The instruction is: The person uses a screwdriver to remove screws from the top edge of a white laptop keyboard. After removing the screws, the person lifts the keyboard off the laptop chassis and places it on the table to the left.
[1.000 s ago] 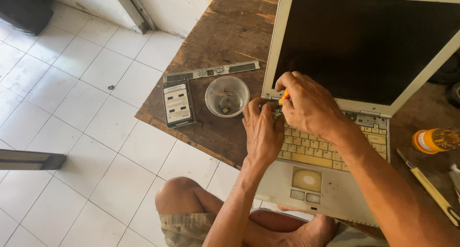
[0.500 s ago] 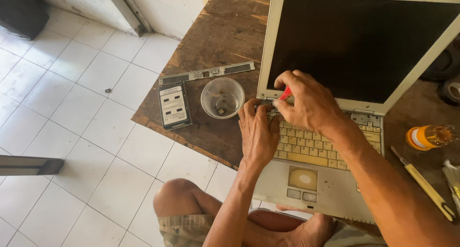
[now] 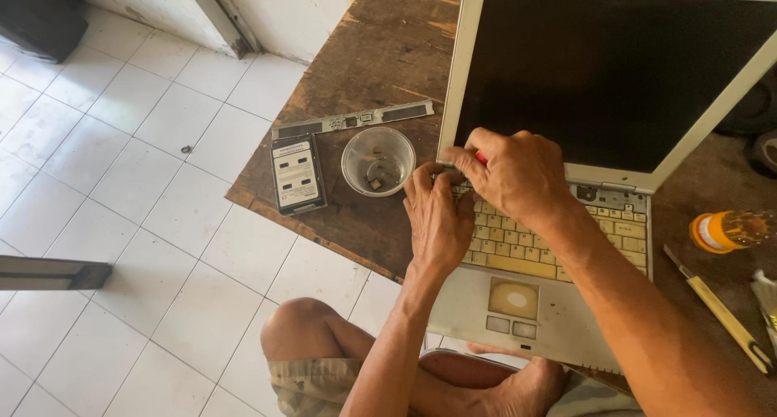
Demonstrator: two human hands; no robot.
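An old white laptop [image 3: 558, 304] lies open on a low wooden table [image 3: 380, 61], its dark screen [image 3: 615, 69] upright. My right hand [image 3: 514, 174] is closed on a small tool with a red handle [image 3: 481, 156], its tip at the keyboard's [image 3: 558, 239] upper left corner. Just beside it, my left hand [image 3: 437, 219] rests on the keyboard's left edge with fingers curled at the same corner. What the fingertips touch is hidden.
Left of the laptop stand a clear plastic cup [image 3: 378, 160] with small parts, a dark battery pack [image 3: 297, 174] and a thin strip [image 3: 352, 121]. An orange-capped item [image 3: 724, 229] and a yellow-handled tool [image 3: 716, 308] lie at right. White tiled floor [image 3: 121, 223] lies left of the table.
The view has shifted slightly. My hands stay at the keyboard's upper left corner, with the right hand turned a little over the red-handled tool.
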